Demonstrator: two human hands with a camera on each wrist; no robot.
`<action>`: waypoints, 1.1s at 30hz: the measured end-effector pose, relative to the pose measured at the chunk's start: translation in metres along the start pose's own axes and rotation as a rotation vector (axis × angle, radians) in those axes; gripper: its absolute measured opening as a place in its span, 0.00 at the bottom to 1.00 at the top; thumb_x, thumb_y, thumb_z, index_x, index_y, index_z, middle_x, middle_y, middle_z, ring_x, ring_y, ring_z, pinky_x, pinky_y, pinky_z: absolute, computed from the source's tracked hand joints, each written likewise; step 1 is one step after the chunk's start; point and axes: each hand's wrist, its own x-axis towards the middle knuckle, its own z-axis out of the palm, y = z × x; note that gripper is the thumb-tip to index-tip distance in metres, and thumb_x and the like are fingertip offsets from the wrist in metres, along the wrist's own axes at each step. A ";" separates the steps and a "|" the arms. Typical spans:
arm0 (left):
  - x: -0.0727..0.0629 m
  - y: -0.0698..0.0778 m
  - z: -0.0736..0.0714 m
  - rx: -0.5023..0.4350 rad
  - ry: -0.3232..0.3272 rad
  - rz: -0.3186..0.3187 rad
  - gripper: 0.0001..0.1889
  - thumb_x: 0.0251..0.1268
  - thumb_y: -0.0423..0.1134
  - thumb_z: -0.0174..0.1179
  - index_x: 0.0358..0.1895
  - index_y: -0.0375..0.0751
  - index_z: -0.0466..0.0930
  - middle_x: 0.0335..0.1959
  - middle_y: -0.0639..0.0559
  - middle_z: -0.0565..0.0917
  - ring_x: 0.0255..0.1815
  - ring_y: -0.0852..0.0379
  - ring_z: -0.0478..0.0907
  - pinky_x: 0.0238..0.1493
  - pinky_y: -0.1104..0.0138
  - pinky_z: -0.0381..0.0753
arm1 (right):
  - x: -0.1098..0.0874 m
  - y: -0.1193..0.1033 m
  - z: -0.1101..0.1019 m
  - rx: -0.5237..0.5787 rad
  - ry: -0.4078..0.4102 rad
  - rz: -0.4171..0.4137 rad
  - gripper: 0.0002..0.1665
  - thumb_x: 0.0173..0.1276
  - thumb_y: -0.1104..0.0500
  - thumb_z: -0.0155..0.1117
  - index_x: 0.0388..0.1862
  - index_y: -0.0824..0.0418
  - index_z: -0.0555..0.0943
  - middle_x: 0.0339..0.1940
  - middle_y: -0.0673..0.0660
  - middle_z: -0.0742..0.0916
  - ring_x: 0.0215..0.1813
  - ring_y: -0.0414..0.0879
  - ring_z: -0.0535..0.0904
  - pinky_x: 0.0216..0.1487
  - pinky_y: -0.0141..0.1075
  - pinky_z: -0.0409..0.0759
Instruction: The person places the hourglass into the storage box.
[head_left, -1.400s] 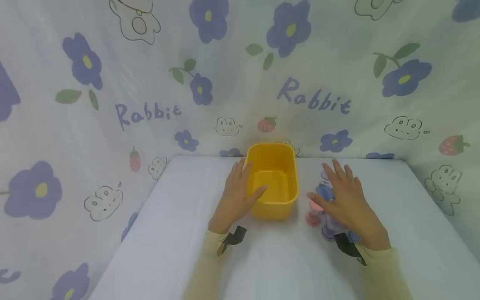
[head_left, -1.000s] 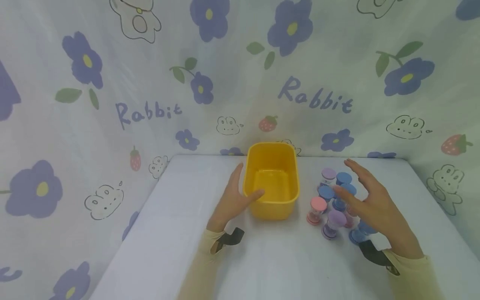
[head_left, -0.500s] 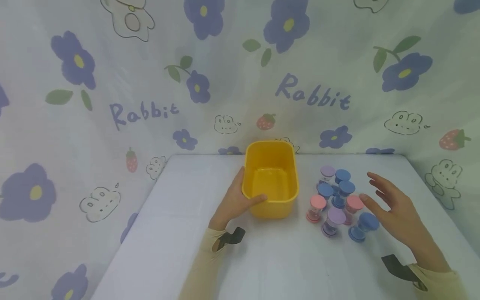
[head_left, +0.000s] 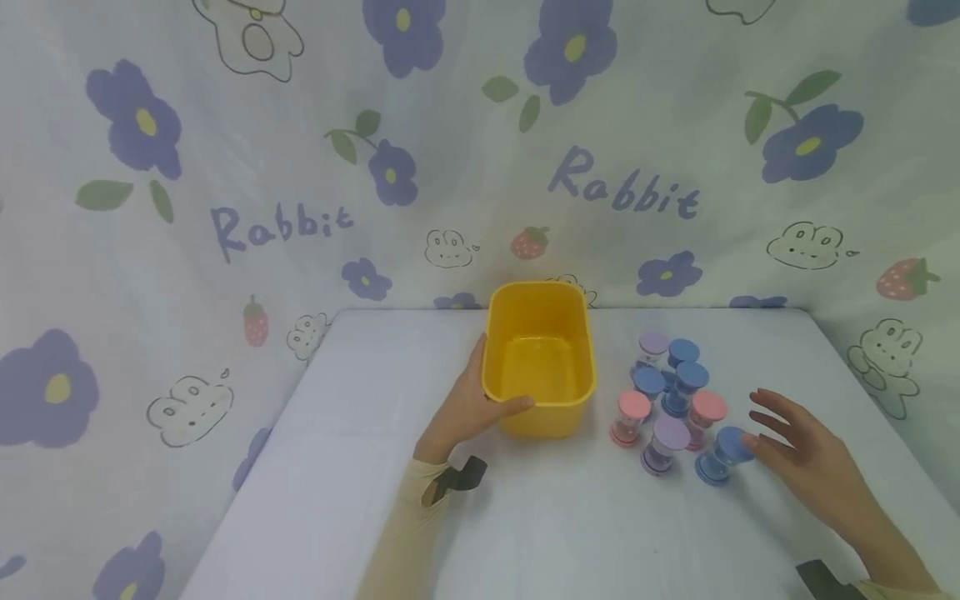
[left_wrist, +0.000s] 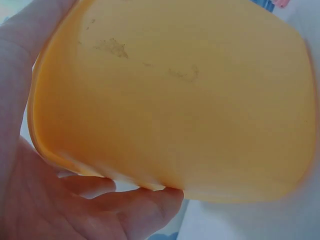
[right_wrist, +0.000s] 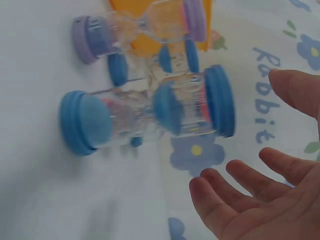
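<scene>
Bin (head_left: 551, 421), yellow and deep, stands out near the middle of the worktop (head_left: 570, 517), towards its back edge. Left grip (head_left: 465, 414) has hold of its near left corner: thumb laid over the near rim, fingers bent against the outer side. Dark smudges on the bin's outer face, seen from the left wrist.

Right grip (head_left: 813, 462) holds nothing. Fingers loosely bent, thumb well parted from them; palm side faces the nearest blue hourglass (head_left: 725, 454). Thumb overlaps its cap in the head view, but the right wrist view shows a gap between hand and glass. That hourglass stands on end, blue inside both clear bulbs.

Remaining hourglasses grouped close together, right of the bin, all on end. Front: purple hourglass (head_left: 666, 444), with one pink hourglass (head_left: 631, 415) to its left and another pink hourglass (head_left: 705, 417) behind its right side. Middle: two blue, a taller-looking one (head_left: 686, 388) and a partly hidden one (head_left: 648, 383). Rear: a pale purple one (head_left: 652, 348) beside a further blue one (head_left: 683, 353).

Person wears pale yellow sleeves (head_left: 408, 517), a dark strap (head_left: 461, 475) at each wrist. Backdrop cloth (head_left: 420, 287): violet flowers, strawberries, outlined rabbits, the word "Rabbit" twice.
</scene>
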 end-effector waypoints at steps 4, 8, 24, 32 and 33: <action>-0.001 0.001 0.001 -0.016 -0.012 0.015 0.55 0.56 0.44 0.79 0.79 0.69 0.47 0.69 0.62 0.73 0.63 0.54 0.75 0.71 0.37 0.73 | -0.010 0.006 0.003 0.015 -0.013 0.046 0.45 0.68 0.68 0.70 0.81 0.58 0.62 0.64 0.22 0.73 0.60 0.12 0.72 0.49 0.13 0.79; -0.002 0.002 0.000 -0.008 -0.022 0.011 0.56 0.56 0.46 0.78 0.80 0.71 0.45 0.70 0.63 0.72 0.64 0.56 0.74 0.72 0.38 0.72 | -0.017 0.010 0.009 -0.019 -0.013 0.119 0.45 0.67 0.63 0.74 0.80 0.60 0.64 0.60 0.21 0.74 0.57 0.10 0.71 0.45 0.13 0.79; 0.001 -0.004 0.000 -0.016 -0.037 0.008 0.56 0.56 0.44 0.78 0.80 0.72 0.45 0.71 0.61 0.73 0.64 0.54 0.74 0.73 0.41 0.73 | -0.021 0.013 0.020 -0.098 -0.047 0.396 0.45 0.67 0.41 0.73 0.75 0.63 0.69 0.61 0.37 0.78 0.48 0.06 0.65 0.41 0.12 0.77; 0.002 -0.006 0.000 -0.040 -0.041 0.039 0.56 0.55 0.46 0.79 0.80 0.70 0.46 0.71 0.63 0.72 0.65 0.55 0.74 0.73 0.38 0.71 | -0.024 0.014 0.023 -0.070 -0.002 0.375 0.42 0.67 0.43 0.74 0.72 0.63 0.72 0.52 0.20 0.72 0.48 0.07 0.69 0.41 0.13 0.78; 0.002 -0.006 0.000 -0.035 -0.040 0.040 0.57 0.55 0.47 0.79 0.80 0.70 0.46 0.71 0.63 0.72 0.65 0.55 0.74 0.73 0.38 0.71 | -0.024 0.014 0.024 -0.063 0.002 0.375 0.42 0.67 0.44 0.74 0.72 0.63 0.72 0.52 0.20 0.72 0.48 0.07 0.69 0.42 0.13 0.78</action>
